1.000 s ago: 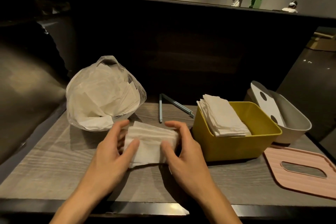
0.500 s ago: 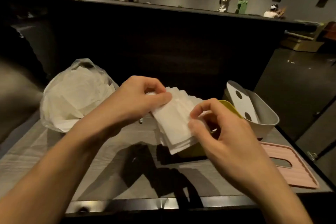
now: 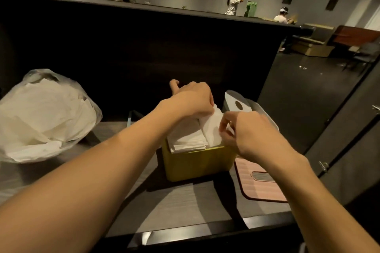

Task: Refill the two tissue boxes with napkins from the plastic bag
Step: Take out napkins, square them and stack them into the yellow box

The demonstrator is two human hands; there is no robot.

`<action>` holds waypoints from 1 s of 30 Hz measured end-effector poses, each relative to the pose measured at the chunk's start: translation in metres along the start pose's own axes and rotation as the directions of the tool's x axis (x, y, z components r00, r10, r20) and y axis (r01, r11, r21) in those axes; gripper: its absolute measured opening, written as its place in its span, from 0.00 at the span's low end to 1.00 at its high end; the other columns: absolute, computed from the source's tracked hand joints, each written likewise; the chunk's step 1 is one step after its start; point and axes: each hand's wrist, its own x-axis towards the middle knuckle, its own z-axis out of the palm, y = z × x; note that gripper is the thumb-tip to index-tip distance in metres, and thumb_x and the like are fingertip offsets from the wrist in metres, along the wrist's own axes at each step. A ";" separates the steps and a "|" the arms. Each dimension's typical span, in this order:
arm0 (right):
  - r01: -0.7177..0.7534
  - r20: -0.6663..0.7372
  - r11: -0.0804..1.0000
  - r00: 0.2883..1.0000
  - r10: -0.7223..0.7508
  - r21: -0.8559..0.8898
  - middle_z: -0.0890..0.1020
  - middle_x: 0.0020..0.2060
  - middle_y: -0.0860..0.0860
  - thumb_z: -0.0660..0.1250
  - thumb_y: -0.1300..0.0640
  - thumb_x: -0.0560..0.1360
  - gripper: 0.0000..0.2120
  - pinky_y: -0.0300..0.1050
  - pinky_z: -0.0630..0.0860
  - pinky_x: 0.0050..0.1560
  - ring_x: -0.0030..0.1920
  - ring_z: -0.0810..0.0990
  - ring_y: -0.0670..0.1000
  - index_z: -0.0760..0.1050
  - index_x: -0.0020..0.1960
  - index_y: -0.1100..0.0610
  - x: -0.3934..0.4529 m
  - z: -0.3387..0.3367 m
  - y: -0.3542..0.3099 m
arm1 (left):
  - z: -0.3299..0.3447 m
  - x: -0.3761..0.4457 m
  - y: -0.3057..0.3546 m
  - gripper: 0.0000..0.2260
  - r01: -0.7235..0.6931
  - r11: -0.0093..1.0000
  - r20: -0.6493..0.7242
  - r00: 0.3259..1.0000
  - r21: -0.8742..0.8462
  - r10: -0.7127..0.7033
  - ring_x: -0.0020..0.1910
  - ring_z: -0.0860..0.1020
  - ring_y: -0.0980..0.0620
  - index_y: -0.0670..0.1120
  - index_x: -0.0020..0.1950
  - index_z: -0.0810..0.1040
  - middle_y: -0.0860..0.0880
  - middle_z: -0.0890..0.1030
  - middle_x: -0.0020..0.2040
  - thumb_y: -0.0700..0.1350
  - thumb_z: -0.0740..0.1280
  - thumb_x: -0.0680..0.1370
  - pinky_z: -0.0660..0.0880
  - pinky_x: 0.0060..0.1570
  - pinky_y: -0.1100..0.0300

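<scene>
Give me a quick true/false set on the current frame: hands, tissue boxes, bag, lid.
1. Both hands, left hand and right hand, are at the yellow plastic tissue box. True.
2. The yellow box holds no napkins. False: white folded napkins are stacked in it.
3. The pink slotted lid sits on the yellow box. False: it lies on the table beside it.
4. The clear plastic bag of napkins lies to the left. True.

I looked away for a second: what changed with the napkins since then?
Both hands, left and right, lifted the napkin stack off the table and carried it right into the yellow box, still gripping it. Plastic bag, pink lid, grey box stayed put.
</scene>
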 end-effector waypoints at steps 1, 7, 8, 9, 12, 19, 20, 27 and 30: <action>0.022 0.019 0.999 1.000 -0.021 -0.043 0.83 0.48 0.50 0.65 0.48 0.82 0.06 0.53 0.79 0.59 0.50 0.80 0.54 0.77 0.57 0.44 0.000 0.000 -0.002 | 0.000 -0.003 0.001 0.04 -0.016 0.999 -0.007 1.000 0.035 0.016 0.60 0.76 0.48 0.56 0.44 0.78 0.54 0.80 0.47 0.51 0.69 0.79 0.46 0.75 0.37; 0.105 0.107 0.951 0.991 -0.076 -0.290 0.81 0.56 0.51 0.66 0.50 0.82 0.11 0.51 0.72 0.64 0.56 0.79 0.53 0.75 0.63 0.48 0.004 -0.006 -0.013 | 0.009 -0.016 0.013 0.10 -0.112 0.957 -0.031 0.992 0.269 0.125 0.46 0.80 0.49 0.51 0.38 0.76 0.53 0.79 0.35 0.49 0.68 0.79 0.35 0.75 0.32; 0.111 0.118 0.944 0.990 -0.077 -0.311 0.80 0.55 0.51 0.67 0.50 0.82 0.12 0.52 0.70 0.66 0.58 0.78 0.53 0.75 0.64 0.49 0.005 -0.007 -0.014 | 0.012 -0.017 0.013 0.11 -0.111 0.953 -0.041 0.991 0.281 0.127 0.44 0.80 0.49 0.51 0.37 0.75 0.52 0.79 0.34 0.48 0.68 0.80 0.36 0.75 0.33; 0.114 0.129 0.938 0.989 -0.076 -0.327 0.79 0.53 0.50 0.67 0.51 0.82 0.13 0.53 0.68 0.68 0.59 0.78 0.53 0.74 0.65 0.49 0.005 -0.007 -0.016 | 0.013 -0.018 0.013 0.12 -0.111 0.949 -0.053 0.990 0.296 0.132 0.43 0.80 0.49 0.50 0.37 0.74 0.52 0.78 0.34 0.47 0.67 0.80 0.36 0.75 0.33; 0.125 0.159 0.917 0.985 -0.069 -0.379 0.75 0.50 0.50 0.67 0.54 0.82 0.14 0.56 0.63 0.71 0.61 0.77 0.54 0.74 0.66 0.51 0.004 -0.008 -0.020 | 0.015 -0.020 0.010 0.14 -0.120 0.931 -0.066 0.986 0.346 0.151 0.40 0.78 0.50 0.50 0.36 0.72 0.52 0.77 0.33 0.51 0.66 0.81 0.37 0.76 0.33; 0.179 0.148 0.880 0.981 -0.125 -0.440 0.72 0.67 0.53 0.67 0.58 0.80 0.18 0.63 0.58 0.74 0.69 0.71 0.56 0.75 0.68 0.48 -0.015 -0.017 -0.023 | -0.004 -0.020 0.001 0.11 -0.251 0.936 -0.062 0.960 0.246 0.274 0.55 0.80 0.49 0.51 0.52 0.83 0.55 0.80 0.42 0.56 0.65 0.82 0.49 0.79 0.40; 0.190 0.128 0.867 0.981 -0.147 -0.461 0.72 0.67 0.52 0.67 0.58 0.80 0.17 0.63 0.58 0.72 0.69 0.71 0.56 0.75 0.68 0.48 -0.016 -0.019 -0.023 | -0.004 -0.020 0.000 0.11 -0.279 0.936 -0.039 0.955 0.216 0.294 0.58 0.80 0.49 0.52 0.55 0.83 0.56 0.78 0.43 0.56 0.65 0.82 0.51 0.79 0.41; 0.262 0.395 0.837 0.917 -0.060 -0.480 0.76 0.53 0.51 0.65 0.64 0.81 0.13 0.56 0.56 0.72 0.58 0.70 0.54 0.74 0.64 0.54 -0.007 -0.011 -0.033 | 0.019 -0.014 0.005 0.20 -0.293 0.942 0.339 0.913 0.163 0.226 0.59 0.77 0.49 0.47 0.54 0.83 0.53 0.79 0.40 0.53 0.53 0.86 0.36 0.76 0.35; 0.256 0.447 0.852 0.894 -0.030 -0.456 0.76 0.54 0.52 0.67 0.64 0.81 0.16 0.55 0.57 0.71 0.59 0.69 0.55 0.74 0.67 0.54 -0.002 -0.010 -0.033 | 0.024 -0.013 0.002 0.20 -0.271 0.952 0.352 0.913 0.139 0.209 0.59 0.76 0.51 0.47 0.53 0.84 0.54 0.80 0.41 0.51 0.53 0.85 0.34 0.75 0.34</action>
